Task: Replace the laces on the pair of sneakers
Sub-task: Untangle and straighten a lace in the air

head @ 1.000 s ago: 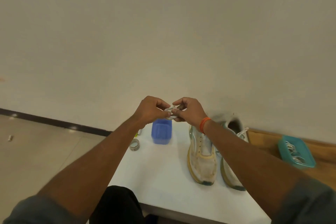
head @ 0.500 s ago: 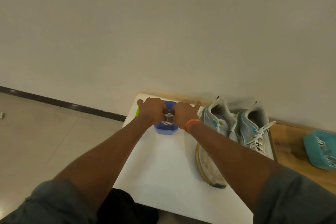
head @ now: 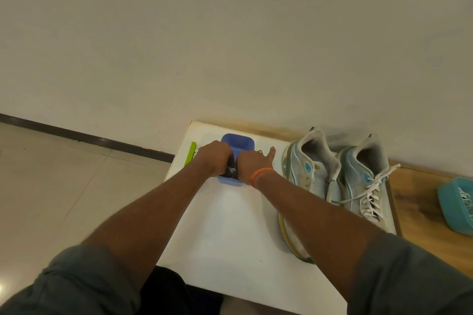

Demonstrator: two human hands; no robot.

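Head view. We see the left hand (head: pixel 213 160) and the right hand (head: pixel 252 165) meeting over the near rim of a blue tub (head: pixel 239 144) on the white bench (head: pixel 230 233), pinching a small pale bundle (head: pixel 231 171), apparently a lace, between them; the right thumb points away. The unlaced sneaker (head: pixel 307 174) and the laced sneaker (head: pixel 368 176) stand to the right. A teal tray (head: pixel 453 202) holding laces sits far right.

Plain room, low table against wall.

Bare off-white wall (head: pixel 230 33); dark baseboard (head: pixel 84 135) along glossy beige floor tiles (head: pixel 51 199). White tabletop (head: pixel 230 238) abuts wall, brown stain at far edge. Wooden surface (head: pixel 422 225) adjoins right.
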